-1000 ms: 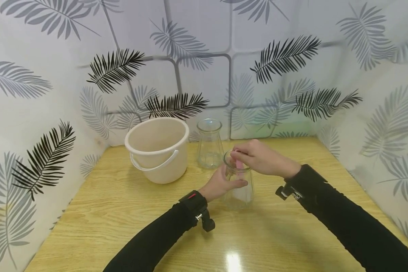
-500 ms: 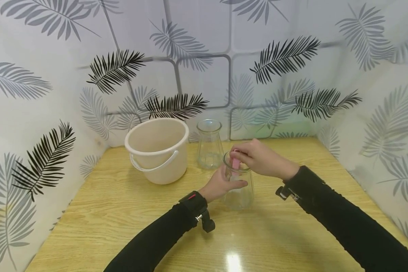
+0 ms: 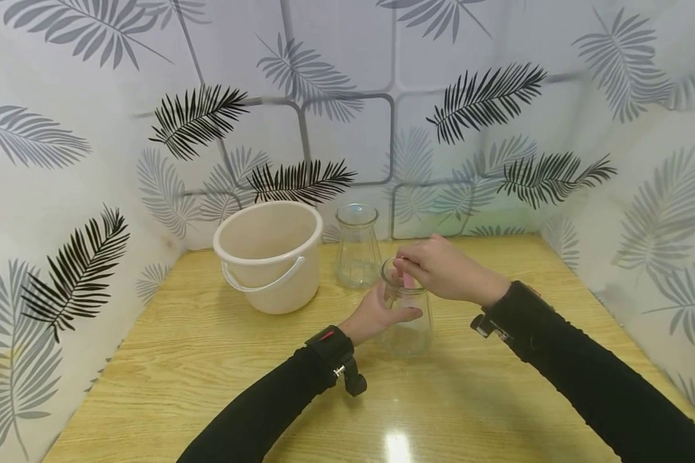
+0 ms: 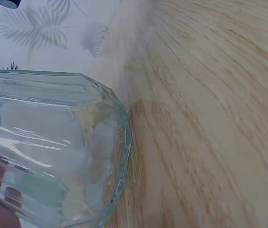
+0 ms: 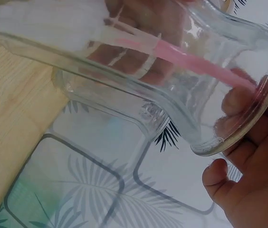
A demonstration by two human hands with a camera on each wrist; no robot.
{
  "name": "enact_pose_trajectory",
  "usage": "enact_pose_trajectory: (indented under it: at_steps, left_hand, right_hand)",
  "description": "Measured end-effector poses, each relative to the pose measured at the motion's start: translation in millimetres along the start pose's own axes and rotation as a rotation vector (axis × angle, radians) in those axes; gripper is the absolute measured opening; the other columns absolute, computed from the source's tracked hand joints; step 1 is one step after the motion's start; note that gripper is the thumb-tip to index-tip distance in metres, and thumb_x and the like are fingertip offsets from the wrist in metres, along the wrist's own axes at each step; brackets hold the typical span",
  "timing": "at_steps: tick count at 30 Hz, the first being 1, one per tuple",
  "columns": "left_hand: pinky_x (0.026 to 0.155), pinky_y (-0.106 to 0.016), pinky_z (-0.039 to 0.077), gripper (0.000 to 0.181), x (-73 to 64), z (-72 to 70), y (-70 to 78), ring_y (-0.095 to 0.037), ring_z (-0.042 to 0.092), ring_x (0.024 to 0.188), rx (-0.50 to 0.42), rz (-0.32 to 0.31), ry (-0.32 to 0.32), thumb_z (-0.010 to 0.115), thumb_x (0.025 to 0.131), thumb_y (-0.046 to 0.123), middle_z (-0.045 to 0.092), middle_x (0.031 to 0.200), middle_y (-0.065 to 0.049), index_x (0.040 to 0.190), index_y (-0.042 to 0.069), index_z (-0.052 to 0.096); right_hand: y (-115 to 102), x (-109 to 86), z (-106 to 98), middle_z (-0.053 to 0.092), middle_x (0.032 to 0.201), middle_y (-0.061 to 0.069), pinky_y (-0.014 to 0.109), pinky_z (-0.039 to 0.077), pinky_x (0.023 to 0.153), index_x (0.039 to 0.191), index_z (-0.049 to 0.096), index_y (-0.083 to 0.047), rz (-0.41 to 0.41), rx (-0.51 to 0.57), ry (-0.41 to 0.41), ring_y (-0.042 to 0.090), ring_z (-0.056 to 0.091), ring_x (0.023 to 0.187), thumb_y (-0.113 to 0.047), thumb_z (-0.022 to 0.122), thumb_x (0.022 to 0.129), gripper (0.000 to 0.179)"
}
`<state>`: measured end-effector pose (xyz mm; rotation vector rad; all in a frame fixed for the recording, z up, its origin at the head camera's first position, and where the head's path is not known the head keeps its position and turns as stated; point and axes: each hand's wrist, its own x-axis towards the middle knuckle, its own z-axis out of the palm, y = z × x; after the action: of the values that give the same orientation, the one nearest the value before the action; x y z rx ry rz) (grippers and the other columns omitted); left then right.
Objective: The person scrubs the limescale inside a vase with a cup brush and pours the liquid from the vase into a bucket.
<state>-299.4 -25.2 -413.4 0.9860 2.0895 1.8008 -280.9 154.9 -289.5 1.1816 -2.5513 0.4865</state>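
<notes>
A clear glass vase [image 3: 407, 337] with a flared rim stands on the table, its faceted base close up in the left wrist view. My left hand [image 3: 376, 313] grips it around the neck, thumb across the front. Inside is a bottle brush with a pink handle [image 5: 196, 66] and a white head [image 5: 48, 23]; the head lies low in the vase near its base. My right hand [image 3: 440, 270] pinches the top of that handle at the vase's mouth, fingers partly dipping inside the rim.
Behind my left hand stands a second clear glass vase [image 3: 357, 254] of the same shape. A cream bucket [image 3: 284, 283] with a white handle sits to its left. Leaf-patterned sheeting [image 3: 347, 141] walls the wooden table [image 3: 208, 360] at the back and sides.
The brush handle shifts and changes its tilt slightly inside the vase, leaning left half a second ago and more to the right now. My left hand and the vase stay in place.
</notes>
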Motion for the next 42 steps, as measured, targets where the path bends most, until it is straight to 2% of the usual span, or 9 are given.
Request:
enact_pose_trajectory:
  at_steps: [4,8,13,18,21,25,31,37,42]
  left_hand:
    - [0.119,-0.053,0.026,0.080,-1.2,-0.1,3.5,-0.018,0.036,0.144,0.005,-0.004,-0.013,0.074,0.091,0.024,0.035,0.158,0.010,0.155,0.035,0.027]
    - [0.121,-0.055,0.020,0.081,-4.8,0.7,13.3,-0.016,0.025,0.151,-0.010,0.040,-0.031,0.071,0.093,0.019,0.032,0.161,0.010,0.157,0.035,0.025]
    - [0.119,-0.050,0.027,0.076,-8.1,1.9,20.1,-0.011,0.034,0.146,-0.027,0.061,-0.027,0.072,0.092,0.018,0.042,0.154,0.014,0.153,0.038,0.032]
    - [0.109,-0.040,0.043,0.071,-2.7,0.8,2.3,-0.011,0.049,0.133,-0.018,0.058,-0.019,0.076,0.090,0.030,0.048,0.147,0.014,0.149,0.040,0.037]
    - [0.107,-0.039,0.044,0.069,0.0,0.4,-4.7,-0.012,0.050,0.131,-0.017,0.046,-0.016,0.076,0.090,0.031,0.048,0.145,0.013,0.147,0.041,0.038]
    - [0.111,-0.043,0.040,0.071,-2.8,1.9,3.6,-0.013,0.051,0.131,-0.013,0.015,-0.004,0.076,0.090,0.029,0.049,0.146,0.005,0.148,0.038,0.037]
    - [0.111,-0.046,0.040,0.070,-7.5,2.8,21.6,-0.021,0.050,0.132,-0.039,-0.002,-0.005,0.074,0.090,0.019,0.046,0.149,-0.019,0.150,0.022,0.036]
    - [0.108,-0.041,0.043,0.071,-8.1,2.4,23.8,-0.019,0.048,0.133,-0.049,-0.019,-0.010,0.074,0.090,0.017,0.044,0.151,-0.017,0.150,0.021,0.036]
    - [0.112,-0.046,0.038,0.070,-7.6,3.3,22.9,-0.024,0.044,0.138,-0.044,-0.006,-0.003,0.073,0.090,0.016,0.045,0.151,-0.009,0.150,0.024,0.037]
  right_hand:
    - [-0.7,-1.2,-1.9,0.040,0.063,-0.010,0.028,0.035,0.064,0.078,0.057,-0.017,0.040,0.073,-0.033,0.006,0.034,0.055,-0.016,0.051,0.106,0.029]
    - [-2.1,-2.6,-2.6,0.040,0.065,-0.009,0.026,0.037,0.059,0.081,0.060,-0.017,0.066,0.152,-0.050,0.005,0.034,0.057,-0.018,0.050,0.106,0.028]
    - [-3.5,-4.5,-1.3,0.043,0.065,-0.010,0.025,0.037,0.059,0.081,0.064,-0.014,0.051,0.212,-0.036,0.005,0.037,0.057,-0.018,0.052,0.106,0.028]
    - [-3.2,-5.2,1.5,0.051,0.067,-0.009,0.024,0.041,0.059,0.083,0.067,-0.016,0.039,0.277,-0.023,0.006,0.045,0.060,-0.016,0.054,0.105,0.025]
    - [-1.5,-5.3,3.2,0.056,0.069,-0.005,0.024,0.042,0.060,0.085,0.068,-0.015,0.021,0.288,-0.007,0.006,0.046,0.062,-0.015,0.055,0.104,0.024]
    - [1.6,-4.7,4.9,0.059,0.071,-0.002,0.025,0.042,0.061,0.087,0.069,-0.012,-0.010,0.258,0.039,0.007,0.045,0.062,-0.012,0.056,0.103,0.021]
    - [4.4,-4.3,5.3,0.065,0.076,0.001,0.027,0.044,0.066,0.088,0.070,-0.009,-0.046,0.118,0.085,0.008,0.047,0.064,-0.010,0.058,0.102,0.018]
    - [4.0,-4.0,3.4,0.062,0.074,-0.004,0.032,0.038,0.071,0.085,0.068,-0.012,-0.017,0.044,0.054,0.007,0.047,0.064,-0.014,0.058,0.103,0.020]
    - [2.0,-3.5,1.4,0.054,0.069,-0.009,0.033,0.034,0.071,0.082,0.063,-0.016,0.005,0.000,0.021,0.007,0.046,0.063,-0.016,0.057,0.104,0.022]
